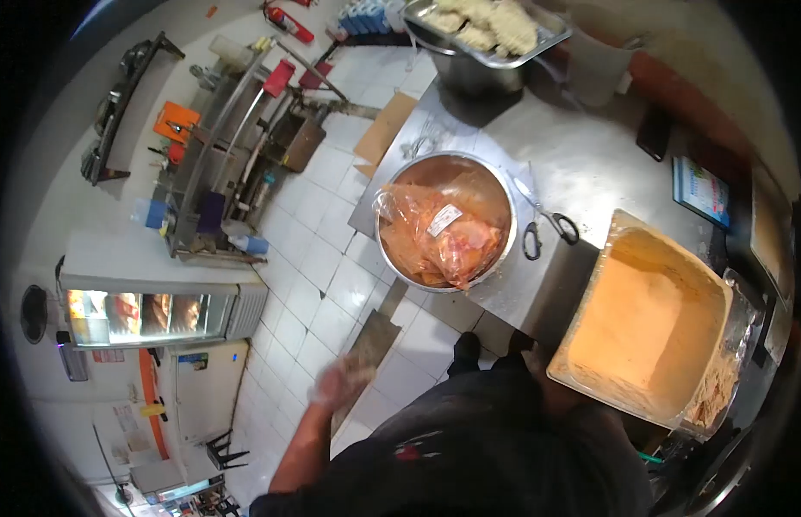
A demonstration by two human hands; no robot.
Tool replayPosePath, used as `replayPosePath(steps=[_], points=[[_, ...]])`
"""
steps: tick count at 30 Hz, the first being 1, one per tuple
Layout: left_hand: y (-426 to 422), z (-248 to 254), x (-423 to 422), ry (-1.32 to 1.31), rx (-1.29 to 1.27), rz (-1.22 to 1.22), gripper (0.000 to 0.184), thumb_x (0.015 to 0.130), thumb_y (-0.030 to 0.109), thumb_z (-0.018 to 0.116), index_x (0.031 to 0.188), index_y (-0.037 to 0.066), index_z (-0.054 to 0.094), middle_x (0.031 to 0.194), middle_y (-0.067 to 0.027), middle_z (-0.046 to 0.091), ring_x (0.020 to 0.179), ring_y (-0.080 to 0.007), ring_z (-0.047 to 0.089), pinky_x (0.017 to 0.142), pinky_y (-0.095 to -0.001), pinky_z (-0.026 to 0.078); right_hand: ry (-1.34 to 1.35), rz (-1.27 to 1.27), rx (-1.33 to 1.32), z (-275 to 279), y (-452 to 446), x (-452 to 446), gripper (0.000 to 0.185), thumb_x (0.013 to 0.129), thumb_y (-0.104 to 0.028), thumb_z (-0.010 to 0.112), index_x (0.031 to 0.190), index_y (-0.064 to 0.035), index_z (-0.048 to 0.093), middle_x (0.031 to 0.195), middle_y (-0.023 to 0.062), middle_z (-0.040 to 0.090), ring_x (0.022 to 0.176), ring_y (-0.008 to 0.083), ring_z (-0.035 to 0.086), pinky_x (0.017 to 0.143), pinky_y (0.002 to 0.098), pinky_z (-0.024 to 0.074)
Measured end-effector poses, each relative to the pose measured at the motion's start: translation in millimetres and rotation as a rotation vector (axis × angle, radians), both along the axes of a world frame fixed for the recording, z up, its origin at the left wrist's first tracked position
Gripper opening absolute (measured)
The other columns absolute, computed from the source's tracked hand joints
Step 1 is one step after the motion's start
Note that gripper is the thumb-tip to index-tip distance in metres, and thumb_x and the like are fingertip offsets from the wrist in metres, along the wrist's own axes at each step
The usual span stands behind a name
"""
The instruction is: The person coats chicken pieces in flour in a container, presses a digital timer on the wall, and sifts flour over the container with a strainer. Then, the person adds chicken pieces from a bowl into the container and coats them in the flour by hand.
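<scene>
My left hand (342,382) hangs over the floor at the lower left, below the steel bowl and apart from it; motion smears its fingers. A round steel bowl (510,194) at the table's edge holds a clear plastic bag (465,244) of raw orange-red meat with a white label. Black-handled scissors (551,226) lie right of the bowl, blades pointing up. A deep rectangular tub (581,379) of pale orange powder stands at the right, close to my body. My right hand does not show; part of that arm is near the tub's lower left corner.
A metal tray (551,39) of coated pieces sits on a steel container (482,82) at the table's back. A phone (654,133) and a blue-edged box (701,191) lie at the right. Left stand a rack, a lit display fridge (151,314) and a fire extinguisher (290,24).
</scene>
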State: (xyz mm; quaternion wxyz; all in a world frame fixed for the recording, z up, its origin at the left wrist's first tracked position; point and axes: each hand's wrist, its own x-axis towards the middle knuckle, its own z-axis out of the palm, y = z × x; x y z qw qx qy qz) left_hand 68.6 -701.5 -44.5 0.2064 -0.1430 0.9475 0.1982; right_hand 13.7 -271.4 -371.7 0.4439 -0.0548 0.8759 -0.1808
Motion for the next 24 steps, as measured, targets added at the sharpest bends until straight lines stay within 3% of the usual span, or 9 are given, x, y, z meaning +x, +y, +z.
replayPosePath(steps=[4, 6, 7, 9, 11, 14, 17, 19, 24], points=[[29, 30, -167, 0.441, 0.039, 0.074, 0.056, 0.086, 0.047, 0.082, 0.119, 0.004, 0.066, 0.110, -0.0183, 0.074, 0.106, -0.0313, 0.071, 0.094, -0.0421, 0.054, -0.102, -0.123, 0.158, 62, 95, 57, 0.057, 0.102, -0.045, 0.046, 0.150, -0.0139, 0.053, 0.151, 0.0118, 0.057, 0.137, 0.0314, 0.055, 0.119, 0.0432, 0.0386], [57, 55, -236, 0.487, 0.068, 0.093, 0.062, 0.088, 0.053, 0.076, 0.124, 0.003, 0.066, 0.114, -0.0212, 0.074, 0.110, -0.0349, 0.071, 0.097, -0.0423, 0.054, -0.163, -0.205, 0.278, 100, 138, 83, 0.056, 0.103, -0.044, 0.044, 0.150, -0.0146, 0.053, 0.151, 0.0110, 0.057, 0.138, 0.0309, 0.055, 0.120, 0.0433, 0.0380], [76, 69, -260, 0.413, -0.093, 0.071, 0.063, 0.089, 0.057, 0.071, 0.123, 0.004, 0.068, 0.117, -0.0214, 0.073, 0.111, -0.0366, 0.070, 0.097, -0.0436, 0.055, -0.176, -0.197, 0.326, 99, 163, 106, 0.056, 0.104, -0.044, 0.043, 0.151, -0.0150, 0.053, 0.151, 0.0106, 0.057, 0.138, 0.0306, 0.055, 0.120, 0.0433, 0.0377], [93, 81, -296, 0.255, -0.302, 0.037, 0.067, 0.090, 0.064, 0.063, 0.121, 0.005, 0.070, 0.121, -0.0207, 0.073, 0.114, -0.0388, 0.069, 0.097, -0.0464, 0.054, -0.052, 0.218, 0.373, -55, 253, 206, 0.050, 0.108, -0.040, 0.035, 0.150, -0.0210, 0.055, 0.151, 0.0067, 0.059, 0.138, 0.0258, 0.056, 0.119, 0.0411, 0.0390], [89, 59, -323, 0.088, -0.398, 0.002, 0.071, 0.089, 0.069, 0.058, 0.118, 0.006, 0.073, 0.125, -0.0188, 0.072, 0.117, -0.0399, 0.067, 0.098, -0.0494, 0.052, -0.134, 0.285, 0.272, -49, 284, 241, 0.053, 0.105, -0.046, 0.044, 0.147, -0.0168, 0.059, 0.156, 0.0124, 0.052, 0.142, 0.0280, 0.051, 0.119, 0.0409, 0.0387], [82, 49, -335, 0.053, -0.396, -0.025, 0.063, 0.090, 0.063, 0.058, 0.114, 0.007, 0.074, 0.121, -0.0198, 0.072, 0.114, -0.0380, 0.069, 0.097, -0.0476, 0.054, -0.124, -0.694, 0.348, 29, 268, 258, 0.050, 0.105, -0.044, 0.047, 0.140, -0.0119, 0.063, 0.143, 0.0124, 0.063, 0.135, 0.0314, 0.057, 0.117, 0.0426, 0.0399], [49, 8, -354, 0.161, -0.212, -0.072, 0.063, 0.089, 0.063, 0.058, 0.116, 0.008, 0.074, 0.121, -0.0187, 0.073, 0.116, -0.0361, 0.069, 0.098, -0.0458, 0.055, -0.051, -0.551, 0.286, 75, 270, 253, 0.049, 0.101, -0.042, 0.058, 0.132, -0.0051, 0.066, 0.129, 0.0153, 0.070, 0.125, 0.0348, 0.062, 0.111, 0.0461, 0.0448], [52, 15, -350, 0.263, -0.291, -0.108, 0.064, 0.089, 0.064, 0.058, 0.117, 0.009, 0.074, 0.121, -0.0172, 0.073, 0.116, -0.0353, 0.069, 0.098, -0.0454, 0.054, -0.022, -0.929, 0.214, 141, 241, 233, 0.050, 0.097, -0.040, 0.066, 0.130, -0.0026, 0.066, 0.123, 0.0184, 0.071, 0.119, 0.0372, 0.065, 0.105, 0.0479, 0.0490], [77, 60, -340, 0.139, -0.459, -0.113, 0.069, 0.088, 0.069, 0.056, 0.121, 0.012, 0.074, 0.123, -0.0148, 0.074, 0.117, -0.0344, 0.069, 0.098, -0.0456, 0.053, 0.158, -0.918, 0.337, 102, 211, 260, 0.047, 0.091, -0.032, 0.074, 0.125, 0.0004, 0.066, 0.120, 0.0243, 0.071, 0.113, 0.0399, 0.068, 0.094, 0.0469, 0.0550]])
